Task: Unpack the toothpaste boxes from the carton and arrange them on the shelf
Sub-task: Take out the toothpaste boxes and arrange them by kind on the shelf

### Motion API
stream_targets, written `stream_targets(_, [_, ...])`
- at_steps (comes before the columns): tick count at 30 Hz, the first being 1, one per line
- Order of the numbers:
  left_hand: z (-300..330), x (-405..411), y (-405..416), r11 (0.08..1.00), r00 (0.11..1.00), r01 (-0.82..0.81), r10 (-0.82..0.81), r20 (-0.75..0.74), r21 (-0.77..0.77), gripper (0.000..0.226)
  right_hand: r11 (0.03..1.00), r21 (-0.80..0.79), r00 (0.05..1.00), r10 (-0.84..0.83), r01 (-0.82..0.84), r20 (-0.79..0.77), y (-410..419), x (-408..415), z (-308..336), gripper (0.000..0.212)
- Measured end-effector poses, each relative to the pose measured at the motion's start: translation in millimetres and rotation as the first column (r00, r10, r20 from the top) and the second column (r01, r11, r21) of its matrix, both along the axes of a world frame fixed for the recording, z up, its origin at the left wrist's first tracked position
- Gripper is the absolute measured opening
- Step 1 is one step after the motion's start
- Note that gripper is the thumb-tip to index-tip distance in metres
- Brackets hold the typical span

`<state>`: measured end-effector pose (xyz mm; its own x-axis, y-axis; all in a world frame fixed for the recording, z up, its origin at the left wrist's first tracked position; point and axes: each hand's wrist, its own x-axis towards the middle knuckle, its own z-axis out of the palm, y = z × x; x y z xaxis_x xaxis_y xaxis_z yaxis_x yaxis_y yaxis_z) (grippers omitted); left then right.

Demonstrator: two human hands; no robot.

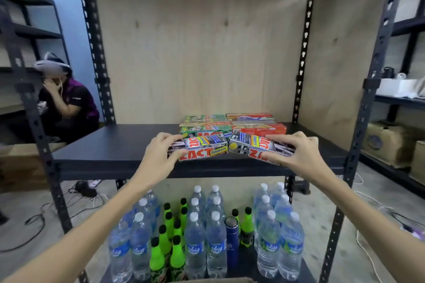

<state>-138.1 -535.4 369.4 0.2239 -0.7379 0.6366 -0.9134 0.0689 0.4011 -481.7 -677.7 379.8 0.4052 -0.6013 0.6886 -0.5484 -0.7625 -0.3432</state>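
Head view puts both hands at the front edge of the dark shelf (110,145): the left hand (161,151) curls fingers and thumb round the left end of one grey Zact Smokers box (204,148), and the right hand (292,154) grips the right end of a second grey box (250,145) that tilts slightly. Both boxes sit end to end, nearly touching, just ahead of the green boxes (204,130) and red boxes (259,127) stacked behind, while water bottles (216,243) crowd the level below.

Carton (218,280) cut by bottom edge; rear toothpaste boxes (249,116) print blurred.
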Motion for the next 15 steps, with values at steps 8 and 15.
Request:
stream_targets(8, [0.4, 16.9, -71.7, 0.964, 0.984, -0.158, 0.135, 0.119, 0.213, 0.043, 0.984, 0.176, 0.974, 0.073, -0.034, -0.215, -83.8, 5.0, 4.9, 0.061])
stream_targets(15, [-7.0, 14.1, -114.7, 0.953, 0.986, -0.148, 0.122, 0.115, 0.265, 0.069, 0.995, 0.024, 0.924, -0.078, 0.094, -0.375, -140.8, 26.0, -3.5, 0.064])
